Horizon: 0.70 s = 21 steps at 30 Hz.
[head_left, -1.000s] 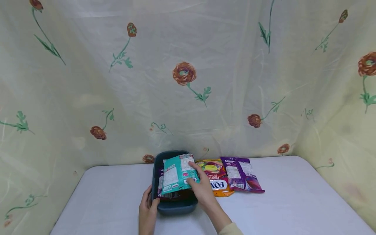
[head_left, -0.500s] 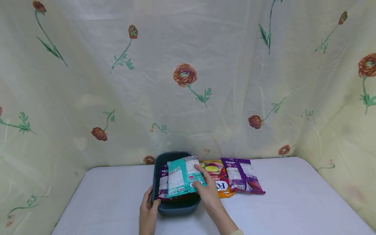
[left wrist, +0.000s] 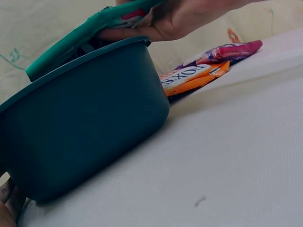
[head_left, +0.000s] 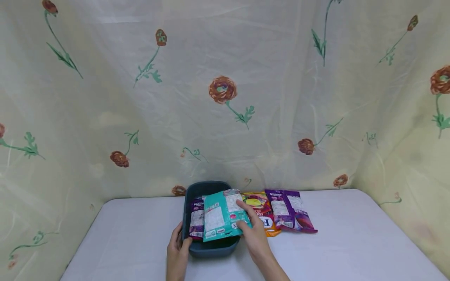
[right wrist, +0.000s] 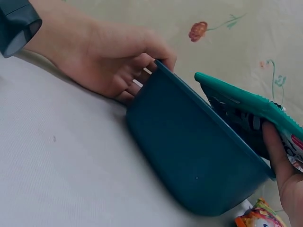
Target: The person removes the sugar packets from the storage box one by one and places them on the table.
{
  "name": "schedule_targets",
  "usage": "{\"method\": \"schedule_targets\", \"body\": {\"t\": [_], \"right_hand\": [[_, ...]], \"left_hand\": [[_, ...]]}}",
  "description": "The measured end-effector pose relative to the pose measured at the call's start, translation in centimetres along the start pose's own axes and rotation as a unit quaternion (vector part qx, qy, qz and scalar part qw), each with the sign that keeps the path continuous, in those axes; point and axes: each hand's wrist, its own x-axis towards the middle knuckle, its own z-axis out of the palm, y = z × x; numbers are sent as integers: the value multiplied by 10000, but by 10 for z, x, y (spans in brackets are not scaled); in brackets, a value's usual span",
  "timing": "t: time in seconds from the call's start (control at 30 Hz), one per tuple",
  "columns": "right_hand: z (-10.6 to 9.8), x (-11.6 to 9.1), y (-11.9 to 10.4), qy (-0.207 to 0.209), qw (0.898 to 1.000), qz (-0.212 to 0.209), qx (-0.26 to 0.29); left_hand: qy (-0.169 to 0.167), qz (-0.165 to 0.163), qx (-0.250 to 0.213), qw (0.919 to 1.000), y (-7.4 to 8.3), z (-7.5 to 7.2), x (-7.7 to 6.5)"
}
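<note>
My left hand [head_left: 178, 251] grips the left rim of a dark teal plastic bin [head_left: 212, 253], thumb over the edge; the right wrist view shows its other fingers against the outer wall. With my right hand [head_left: 256, 240] I pinch the right side of a turquoise candy bag [head_left: 213, 219], fingers on top in the head view and one finger below it in the right wrist view. This bag is tilted over the bin's opening, its right end past the right rim. Inside the bin, a purple candy bag [head_left: 197, 222] shows at the left; the turquoise bag hides the rest.
Right of the bin, an orange-and-red FOX'S candy bag [head_left: 260, 208] lies on the white table [head_left: 344, 242], partly behind my right hand. Beside it lies another purple candy bag [head_left: 290, 210]. A flowered curtain [head_left: 168, 117] hangs behind the table.
My right hand has moved the turquoise bag to the right and slightly toward me. More of the purple bag inside the bin shows now. My left hand stays on the rim.
</note>
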Motion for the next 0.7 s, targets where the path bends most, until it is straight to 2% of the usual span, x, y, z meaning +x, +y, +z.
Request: {"method": "schedule_targets", "body": {"t": [0.27, 0.7], "right_hand": [[-4, -5, 5, -162, 9997, -64, 186], [-13, -17, 8, -229, 9993, 94, 285]], "left_hand": [[-54, 118, 30, 9999, 1, -4, -2], [-75, -38, 29, 10000, -1, -1, 0]]}}
